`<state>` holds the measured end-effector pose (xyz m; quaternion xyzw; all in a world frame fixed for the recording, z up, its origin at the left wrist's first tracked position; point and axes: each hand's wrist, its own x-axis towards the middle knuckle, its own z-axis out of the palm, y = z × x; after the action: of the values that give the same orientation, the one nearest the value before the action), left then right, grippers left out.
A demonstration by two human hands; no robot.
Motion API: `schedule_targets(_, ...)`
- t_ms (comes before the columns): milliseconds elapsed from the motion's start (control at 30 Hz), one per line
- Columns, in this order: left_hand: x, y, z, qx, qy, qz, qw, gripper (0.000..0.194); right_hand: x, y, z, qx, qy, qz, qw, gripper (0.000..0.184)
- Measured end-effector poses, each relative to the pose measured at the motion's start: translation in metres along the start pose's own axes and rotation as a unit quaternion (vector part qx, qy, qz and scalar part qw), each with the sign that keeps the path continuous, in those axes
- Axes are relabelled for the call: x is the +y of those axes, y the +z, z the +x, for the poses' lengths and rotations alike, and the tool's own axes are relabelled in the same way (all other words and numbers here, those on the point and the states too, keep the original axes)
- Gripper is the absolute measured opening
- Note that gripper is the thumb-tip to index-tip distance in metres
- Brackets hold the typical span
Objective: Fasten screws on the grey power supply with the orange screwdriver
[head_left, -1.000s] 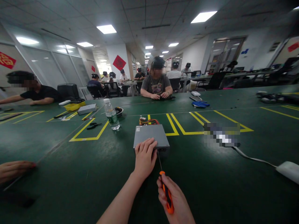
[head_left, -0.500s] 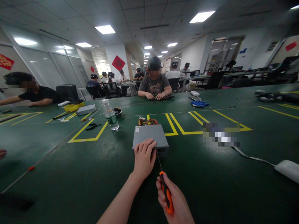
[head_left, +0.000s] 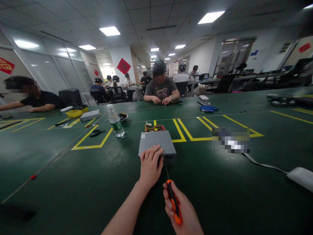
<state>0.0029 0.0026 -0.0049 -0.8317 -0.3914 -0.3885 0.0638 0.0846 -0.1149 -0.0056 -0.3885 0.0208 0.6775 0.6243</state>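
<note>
A grey metal computer power supply (head_left: 157,138) sits on the green table in front of me, its bundle of coloured wires (head_left: 155,127) at the far side. My left hand (head_left: 150,163) holds its near edge, fingers laid over the top and thumb down by the near face. In my right hand (head_left: 179,202) is a screwdriver (head_left: 174,201) with an orange and black handle, fingers wrapped round it. Its thin shaft points up to the near face, beside my left thumb. The tip's contact point is too small to make out.
Left of the power supply stand a water bottle (head_left: 115,120) and a round bowl (head_left: 124,117). Black pliers (head_left: 97,133) lie farther left. A blurred-out device (head_left: 231,141) with a white cable lies right. Across the table sits a person (head_left: 161,88); blue gloves (head_left: 208,108) lie nearby.
My hands, the power supply and the screwdriver keep nearly the same places. Another person's hand at the left edge has withdrawn from view, leaving a small red item on the table seam.
</note>
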Motion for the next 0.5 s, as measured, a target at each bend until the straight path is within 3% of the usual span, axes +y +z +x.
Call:
schedule_targets(300,0.001,-0.002,0.001,0.005,0.002,-0.003,1.000,0.030,0.000,0.001,0.001,-0.013,-0.052,-0.043,0.998,0.036)
schedule_targets(500,0.001,-0.003,0.001,0.008,0.007,0.009,1.000,0.031,-0.021,-0.017,-0.004,-0.011,-0.065,-0.073,0.995,0.035)
